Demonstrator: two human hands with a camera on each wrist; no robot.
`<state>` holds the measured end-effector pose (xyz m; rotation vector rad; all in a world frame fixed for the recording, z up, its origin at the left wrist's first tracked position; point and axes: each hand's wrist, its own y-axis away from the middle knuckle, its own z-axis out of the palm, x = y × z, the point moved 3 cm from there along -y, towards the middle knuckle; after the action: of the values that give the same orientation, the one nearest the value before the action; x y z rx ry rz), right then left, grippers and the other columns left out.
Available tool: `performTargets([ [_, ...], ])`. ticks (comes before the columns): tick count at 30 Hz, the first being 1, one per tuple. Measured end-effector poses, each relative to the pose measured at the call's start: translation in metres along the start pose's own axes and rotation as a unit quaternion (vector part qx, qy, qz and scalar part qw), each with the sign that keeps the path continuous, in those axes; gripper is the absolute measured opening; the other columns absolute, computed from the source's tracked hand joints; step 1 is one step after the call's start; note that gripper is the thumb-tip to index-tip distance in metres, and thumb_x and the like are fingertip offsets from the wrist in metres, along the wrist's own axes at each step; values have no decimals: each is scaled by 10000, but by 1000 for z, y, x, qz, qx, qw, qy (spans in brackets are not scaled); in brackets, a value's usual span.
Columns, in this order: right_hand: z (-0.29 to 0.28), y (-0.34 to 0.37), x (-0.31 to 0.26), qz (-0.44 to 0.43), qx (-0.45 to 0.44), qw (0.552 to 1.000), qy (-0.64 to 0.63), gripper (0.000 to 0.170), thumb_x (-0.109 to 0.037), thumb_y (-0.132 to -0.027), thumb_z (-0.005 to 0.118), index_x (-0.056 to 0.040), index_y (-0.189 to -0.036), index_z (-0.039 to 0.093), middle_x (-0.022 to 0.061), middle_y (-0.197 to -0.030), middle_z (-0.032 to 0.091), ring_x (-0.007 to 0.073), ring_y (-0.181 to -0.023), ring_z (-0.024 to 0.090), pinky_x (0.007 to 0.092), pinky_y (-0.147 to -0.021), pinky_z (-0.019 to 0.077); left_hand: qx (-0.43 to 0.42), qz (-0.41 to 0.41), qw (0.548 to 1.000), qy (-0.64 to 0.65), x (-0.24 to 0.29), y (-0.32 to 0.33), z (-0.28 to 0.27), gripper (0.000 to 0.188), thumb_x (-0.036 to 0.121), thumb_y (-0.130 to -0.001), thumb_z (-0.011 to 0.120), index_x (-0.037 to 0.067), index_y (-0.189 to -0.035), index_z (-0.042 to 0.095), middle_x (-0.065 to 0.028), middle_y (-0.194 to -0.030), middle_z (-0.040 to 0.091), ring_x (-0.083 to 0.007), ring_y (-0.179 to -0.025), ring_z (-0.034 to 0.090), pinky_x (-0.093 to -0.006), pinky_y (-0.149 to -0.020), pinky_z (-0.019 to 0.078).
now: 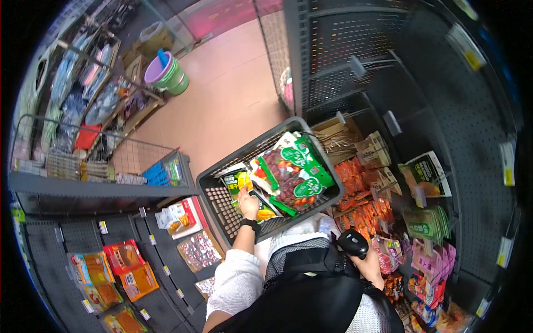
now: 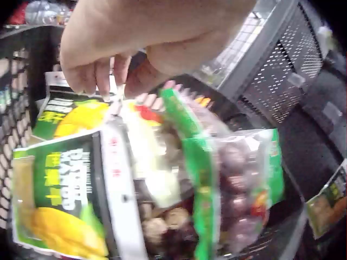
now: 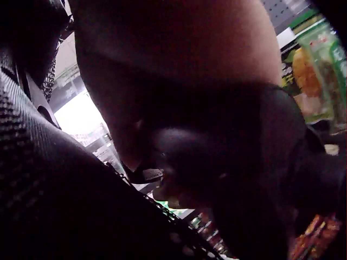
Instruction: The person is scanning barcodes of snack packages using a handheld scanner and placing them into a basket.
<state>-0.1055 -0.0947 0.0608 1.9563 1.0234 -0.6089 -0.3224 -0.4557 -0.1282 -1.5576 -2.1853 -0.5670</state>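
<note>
The step in hand seems to be settling packets in the black perforated plastic basket [image 1: 219, 204]: the left hand [image 1: 248, 205] bends its fingers at a black-and-yellow packet [image 1: 239, 178] reading "DRIED MANGO", at 9 o'clock inside, though whether its grip pinches it I cannot tell. The right hand [image 1: 368, 266] grips a black rounded device [image 1: 353, 243]. The next move probably calls for steadying that packet beside the green-and-clear fruit bags [image 1: 291, 175] at 3 o'clock, whose lettering is too small to read.

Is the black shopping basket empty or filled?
Filled, at least partly: inside the basket lie dried mango packets and green-trimmed bags of dark red fruit.
</note>
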Motion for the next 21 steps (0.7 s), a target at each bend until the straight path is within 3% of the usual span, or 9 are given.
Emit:
performTargets([
  [3, 27, -17, -30, -36, -65, 996, 39, 359, -200, -679, 711, 9, -950, 603, 190, -831, 640, 305, -810, 641, 357, -688, 489, -145, 12, 989, -1, -44, -11, 5, 626, 17, -644, 609, 66, -1248, 449, -177, -1197, 516, -318, -1106, 487, -380, -955, 376],
  [6, 53, -21, -53, -24, -131, 988, 74, 367, -227, -672, 697, -15, -956, 602, 200, -829, 629, 342, -810, 617, 377, -689, 489, -213, 18, 975, 67, -59, -18, 13, 679, 103, -609, 733, 113, -1237, 475, -123, -1174, 540, -300, -1106, 490, -375, -960, 370],
  [10, 71, -16, -64, -12, -150, 986, 78, 352, -242, -665, 695, -41, -943, 615, 203, -810, 625, 345, -811, 615, 381, -699, 488, -227, 15, 974, -12, -53, -27, 8, 503, 124, -621, 740, 131, -1099, 583, -94, -1094, 563, -279, -1006, 536, -377, -877, 418],
  [12, 73, -16, -66, 3, -147, 986, 81, 356, -243, -666, 693, -39, -947, 615, 205, -814, 623, 345, -814, 614, 381, -704, 487, -237, 155, 946, -161, -41, -25, 4, 332, 156, -647, 728, 128, -968, 648, -108, -1015, 591, -283, -917, 562, -373, -814, 448],
  [13, 73, -15, -66, 13, -145, 986, 80, 360, -245, -668, 692, -38, -951, 614, 208, -818, 622, 345, -816, 614, 381, -708, 487, -239, 155, 945, -160, -46, -27, 4, 332, 156, -647, 728, 128, -968, 648, -108, -1015, 591, -283, -917, 562, -373, -814, 448],
  [16, 69, -16, -70, 29, -143, 986, 83, 372, -230, -669, 697, -33, -973, 610, 204, -842, 627, 333, -833, 619, 376, -719, 486, -399, 187, 897, 37, -66, -36, -6, 143, 188, -681, 698, 94, -788, 683, -118, -750, 630, -285, -775, 596, -367, -733, 466],
  [17, 66, -15, -72, 35, -145, 986, 77, 372, -223, -671, 699, -31, -977, 610, 201, -847, 629, 329, -837, 621, 375, -722, 485, -372, 270, 886, 52, -69, -36, -21, 141, 163, -687, 686, 88, -806, 685, -106, -766, 647, -260, -763, 612, -342, -710, 476],
  [19, 59, -16, -68, 37, -130, 988, 78, 377, -189, -659, 711, -28, -986, 612, 183, -870, 641, 315, -855, 627, 364, -739, 487, -416, 213, 878, 102, -35, -34, -84, 192, 50, -718, 616, 83, -894, 685, -105, -849, 666, -214, -812, 631, -298, -772, 479],
  [21, 48, -17, -73, -4, -104, 993, 47, 386, -152, -645, 720, -27, -995, 615, 169, -904, 647, 296, -883, 629, 354, -761, 488, -399, 144, 863, 274, -1, -29, -141, 223, -11, -726, 580, 46, -916, 682, -79, -911, 676, -220, -923, 621, -319, -878, 443],
])
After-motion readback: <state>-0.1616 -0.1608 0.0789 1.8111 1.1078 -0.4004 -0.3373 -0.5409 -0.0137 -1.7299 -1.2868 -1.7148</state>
